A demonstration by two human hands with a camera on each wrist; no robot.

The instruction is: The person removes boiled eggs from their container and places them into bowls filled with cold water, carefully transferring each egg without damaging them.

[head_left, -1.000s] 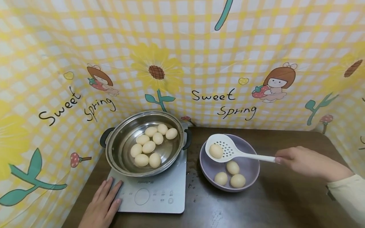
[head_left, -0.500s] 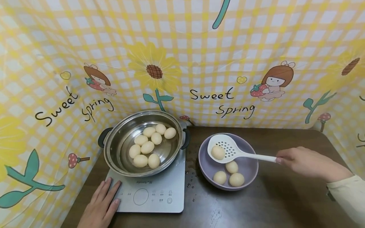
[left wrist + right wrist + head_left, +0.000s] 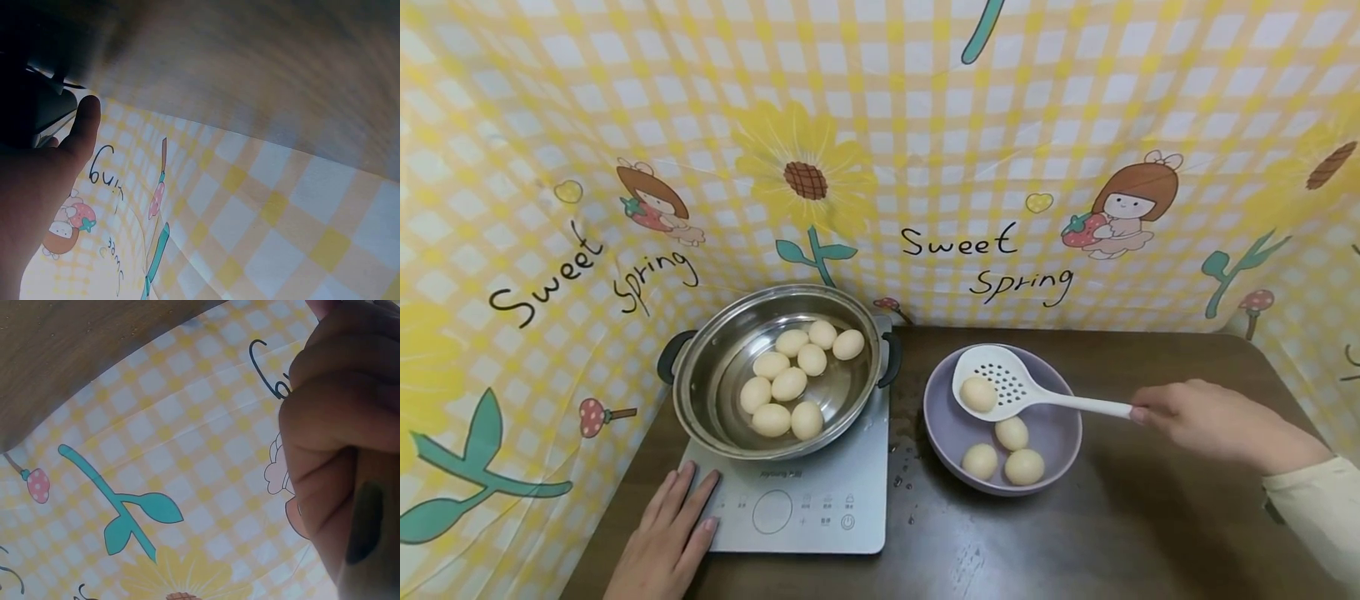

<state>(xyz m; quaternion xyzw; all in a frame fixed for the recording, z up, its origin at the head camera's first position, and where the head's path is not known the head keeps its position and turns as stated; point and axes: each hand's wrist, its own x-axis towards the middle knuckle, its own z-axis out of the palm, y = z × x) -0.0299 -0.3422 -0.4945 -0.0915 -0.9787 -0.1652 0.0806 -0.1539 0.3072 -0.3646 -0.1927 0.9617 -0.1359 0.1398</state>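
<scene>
Head view: looks forward and down over the desk point(image 3: 1120, 533), from far enough back to hold the pot point(image 3: 838, 400) left of centre, the bowl point(image 3: 1054, 442) right of centre, the left hand point(image 3: 662, 529) at lower left and the right hand point(image 3: 1206, 425) at right.
Left wrist view: very near the left hand, which crowds the left edge; faces the checked cloth point(image 3: 281, 219), seen upside down, desk along the top.
Right wrist view: close to the right hand at the right edge; cloth upside down too, desk at upper left.
Shared by all three: desk and cloth.
</scene>
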